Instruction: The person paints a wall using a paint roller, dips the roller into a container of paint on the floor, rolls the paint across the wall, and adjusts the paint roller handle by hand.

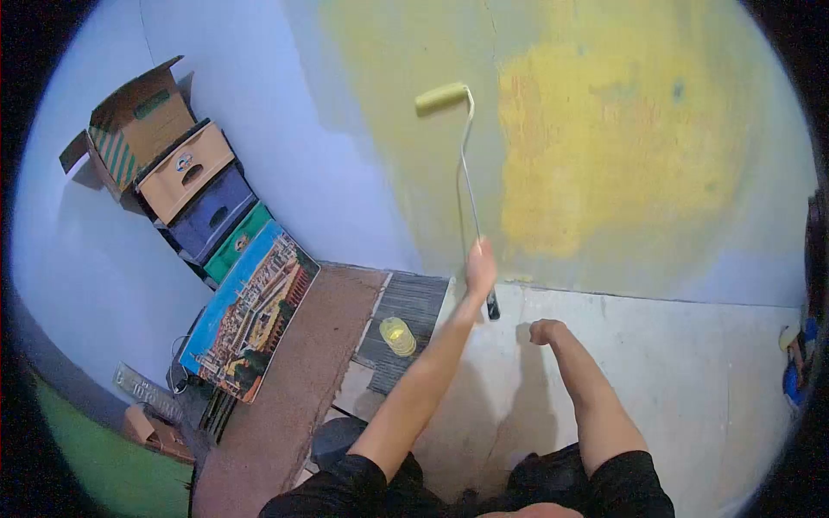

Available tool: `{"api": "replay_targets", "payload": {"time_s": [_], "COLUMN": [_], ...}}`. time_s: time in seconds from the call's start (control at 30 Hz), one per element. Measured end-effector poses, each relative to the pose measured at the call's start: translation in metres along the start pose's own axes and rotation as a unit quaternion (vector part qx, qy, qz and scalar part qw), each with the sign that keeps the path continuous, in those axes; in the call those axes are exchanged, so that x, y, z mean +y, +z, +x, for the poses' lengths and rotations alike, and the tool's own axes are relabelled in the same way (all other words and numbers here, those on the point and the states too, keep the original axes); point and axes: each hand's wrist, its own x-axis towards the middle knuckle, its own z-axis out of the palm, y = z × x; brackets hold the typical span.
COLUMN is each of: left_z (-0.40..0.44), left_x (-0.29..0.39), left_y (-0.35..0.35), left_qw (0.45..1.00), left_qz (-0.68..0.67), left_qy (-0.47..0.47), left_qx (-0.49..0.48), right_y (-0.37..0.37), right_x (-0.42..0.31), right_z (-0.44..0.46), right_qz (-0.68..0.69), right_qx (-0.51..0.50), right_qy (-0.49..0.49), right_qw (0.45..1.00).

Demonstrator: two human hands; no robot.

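Note:
My left hand is wrapped round the black handle of a paint roller. The roller's long wire frame rises from the grip, and its pale yellow sleeve lies against the wall, on an olive-yellow painted area left of a brighter yellow patch. Lower and to the right, my right hand hovers in front of my body with its fingers curled; whether it holds anything is too small to tell. A clear container with yellow paint stands on a dark striped mat, left of my left forearm.
Stacked cardboard boxes stand against the wall at the left. A colourful city picture board leans below them, beside a brown floor strip. A small cardboard box sits at the lower left. Dark and blue items are at the right edge.

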Motion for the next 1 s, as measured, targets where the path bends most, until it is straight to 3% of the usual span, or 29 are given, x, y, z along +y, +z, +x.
{"api": "replay_targets", "payload": {"time_s": [0.13, 0.2, 0.27, 0.3, 0.4, 0.47, 0.57, 0.67, 0.7, 0.77, 0.87, 1.0], "left_z": [-0.070, -0.105, -0.123, -0.129, -0.108, -0.082, -0.033, 0.010, 0.020, 0.025, 0.018, -0.033], "left_x": [-0.070, -0.095, -0.081, -0.076, -0.083, -0.077, -0.021, 0.001, 0.009, 0.029, -0.013, -0.063], "left_y": [0.015, 0.020, 0.012, 0.007, 0.014, 0.012, -0.016, -0.034, -0.042, -0.062, -0.047, -0.043], "left_qw": [0.992, 0.994, 0.991, 0.989, 0.985, 0.997, 0.998, 1.000, 1.000, 0.999, 1.000, 0.993], "left_qz": [0.085, 0.073, 0.057, 0.050, 0.098, 0.026, 0.027, 0.001, -0.002, 0.028, 0.025, 0.114], "left_qy": [-0.077, -0.062, -0.099, -0.119, -0.116, -0.056, -0.049, -0.001, 0.001, 0.001, 0.012, -0.002], "left_qx": [-0.055, -0.054, -0.070, -0.077, -0.078, -0.040, -0.035, -0.003, -0.008, -0.033, 0.015, -0.039], "right_y": [0.006, 0.004, 0.014, 0.012, -0.007, 0.000, 0.008, 0.003, 0.011, 0.002, 0.003, -0.019], "right_x": [0.002, -0.002, 0.001, -0.005, -0.021, -0.015, -0.010, -0.011, -0.011, -0.013, -0.011, -0.025], "right_z": [0.015, 0.005, 0.026, 0.014, -0.016, 0.001, 0.000, 0.009, 0.008, -0.004, 0.007, -0.035], "right_qz": [-0.002, 0.006, -0.021, -0.012, 0.031, 0.008, 0.021, -0.004, 0.022, 0.020, -0.006, 0.008], "right_qx": [-0.014, 0.019, -0.012, 0.044, 0.025, 0.020, 0.073, -0.028, 0.033, 0.024, -0.011, 0.013], "right_qy": [0.003, -0.007, -0.005, -0.049, 0.002, -0.020, -0.045, -0.013, -0.010, -0.006, -0.010, 0.001], "right_qw": [1.000, 1.000, 1.000, 0.998, 0.999, 1.000, 0.996, 0.999, 0.999, 0.999, 1.000, 1.000]}}
